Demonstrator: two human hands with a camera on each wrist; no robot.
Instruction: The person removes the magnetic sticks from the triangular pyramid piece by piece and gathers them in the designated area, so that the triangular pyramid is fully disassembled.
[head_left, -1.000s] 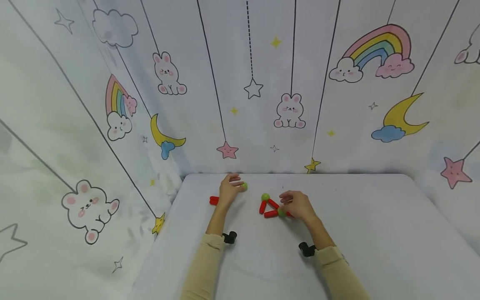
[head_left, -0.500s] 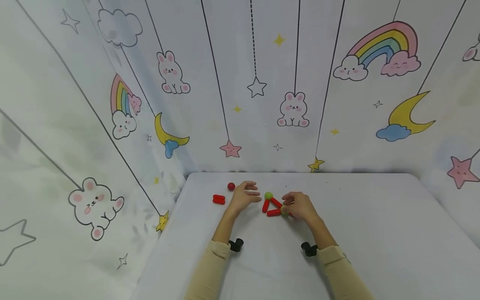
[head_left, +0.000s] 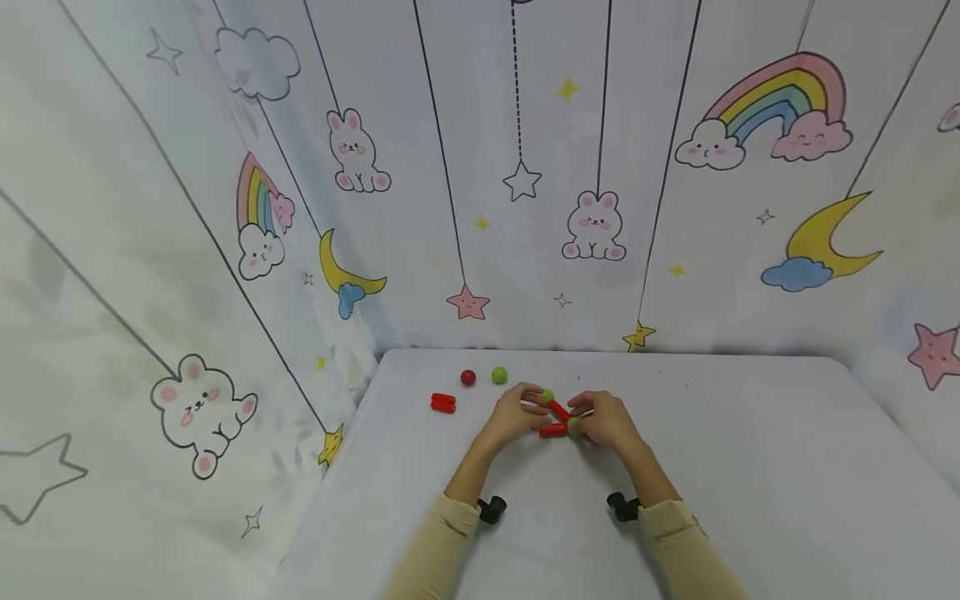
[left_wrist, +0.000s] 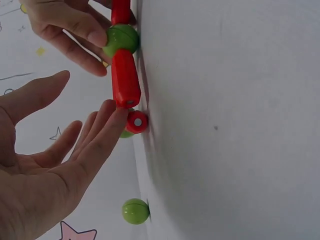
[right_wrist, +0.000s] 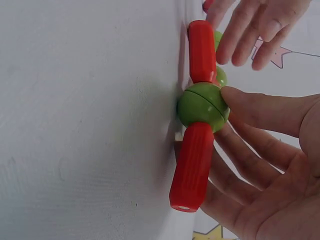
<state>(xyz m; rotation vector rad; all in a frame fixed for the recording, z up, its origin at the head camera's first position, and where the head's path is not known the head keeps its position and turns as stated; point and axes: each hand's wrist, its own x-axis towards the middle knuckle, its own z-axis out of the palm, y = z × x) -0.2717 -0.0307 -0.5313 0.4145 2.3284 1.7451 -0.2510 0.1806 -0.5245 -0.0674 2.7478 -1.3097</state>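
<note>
My right hand [head_left: 606, 418] pinches a green ball [right_wrist: 202, 106], with the thumb on it and the fingers behind. Red magnetic rods join this ball: one rod [right_wrist: 192, 167] points toward the camera in the right wrist view, another rod [right_wrist: 202, 50] points away. A third red rod [head_left: 558, 411] runs to a second green ball [head_left: 547, 396]. My left hand [left_wrist: 60, 165] has its fingers extended, their tips at the free rod ends in the left wrist view. One rod there shows its end [left_wrist: 137, 122] face-on. In the head view my left hand [head_left: 517, 414] partly hides the rods.
On the white table [head_left: 735, 483], a red ball [head_left: 468, 377] and a loose green ball [head_left: 499, 375] lie at the back left. Several red rods [head_left: 443, 403] lie side by side in front of them. A patterned curtain [head_left: 420, 208] stands behind the table.
My left hand has left the loose green ball at the back and moved right, up to the rods. My right hand stays at the joined green ball. The view has shifted slightly.
</note>
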